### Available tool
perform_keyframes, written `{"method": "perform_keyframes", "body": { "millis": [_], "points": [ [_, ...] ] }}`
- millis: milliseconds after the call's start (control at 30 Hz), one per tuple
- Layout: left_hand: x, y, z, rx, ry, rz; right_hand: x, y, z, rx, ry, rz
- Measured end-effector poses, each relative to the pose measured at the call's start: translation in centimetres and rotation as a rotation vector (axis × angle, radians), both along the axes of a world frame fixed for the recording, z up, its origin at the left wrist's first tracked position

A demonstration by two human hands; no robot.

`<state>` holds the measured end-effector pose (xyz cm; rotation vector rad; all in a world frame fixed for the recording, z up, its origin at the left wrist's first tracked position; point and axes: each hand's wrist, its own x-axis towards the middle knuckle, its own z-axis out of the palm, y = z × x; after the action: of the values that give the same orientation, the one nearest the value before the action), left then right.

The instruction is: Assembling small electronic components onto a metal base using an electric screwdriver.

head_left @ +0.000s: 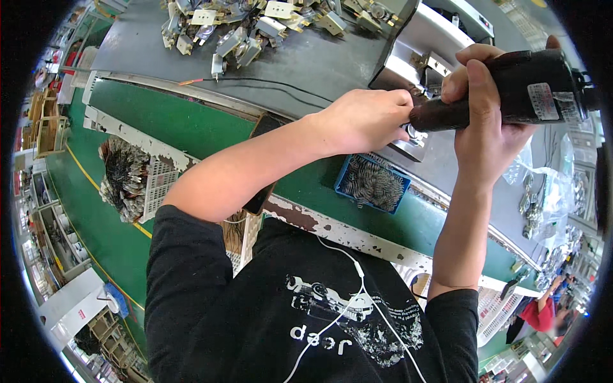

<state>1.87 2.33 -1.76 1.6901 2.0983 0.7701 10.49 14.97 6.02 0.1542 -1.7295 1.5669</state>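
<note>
Two hands close together: right hand (pixel 488 118) wrapped round black power tool (pixel 527 83), nose over near end of metal fixture (pixel 407 48) | left hand (pixel 373 118) curled beside nose, cannot tell if gripping | room on grey benchtop (pixel 335 67) between parts pile (pixel 255 32), fixture | blue tray (pixel 343 171) beyond benchtop's edge

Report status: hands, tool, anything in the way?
Right hand gripping black tool. Left hand beside its tip; contact unclear. Blue tray of springs nearby, apparently not blocking.
</note>
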Motion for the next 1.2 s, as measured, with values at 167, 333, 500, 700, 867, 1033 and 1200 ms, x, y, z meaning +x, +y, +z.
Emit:
{"method": "perform_keyframes", "body": {
  "millis": [167, 333, 500, 700, 867, 1033, 1200],
  "points": [
    [0.0, 0.1, 0.0, 0.012, -0.016, -0.02, -0.2, 0.3, -0.5, 0.056, 0.008, 0.009],
    [-0.1, 0.2, -0.3, 0.046, -0.023, -0.008, -0.7, 0.3, -0.6, 0.06, 0.061, 0.046],
    [-0.7, 0.1, -0.7, 0.042, 0.019, 0.0, 0.7, 0.6, 0.6, 0.16, -0.109, -0.137],
    [-0.1, 0.4, -0.7, 0.251, 0.157, -0.07, 2.2, 2.7, 5.1, 0.019, 0.11, -0.172],
    [0.1, 0.2, -1.3, 0.317, 0.208, -0.031, -0.1, 3.9, 3.3, -0.031, 0.218, -0.169],
    [0.1, 0.2, -1.5, 0.347, 0.213, -0.028, -1.1, 3.0, 3.0, -0.022, 0.202, -0.289],
    [0.2, 0.3, -1.6, 0.349, 0.216, -0.016, -1.6, 3.0, 2.7, 0.017, 0.17, -0.266]
  ]
}}
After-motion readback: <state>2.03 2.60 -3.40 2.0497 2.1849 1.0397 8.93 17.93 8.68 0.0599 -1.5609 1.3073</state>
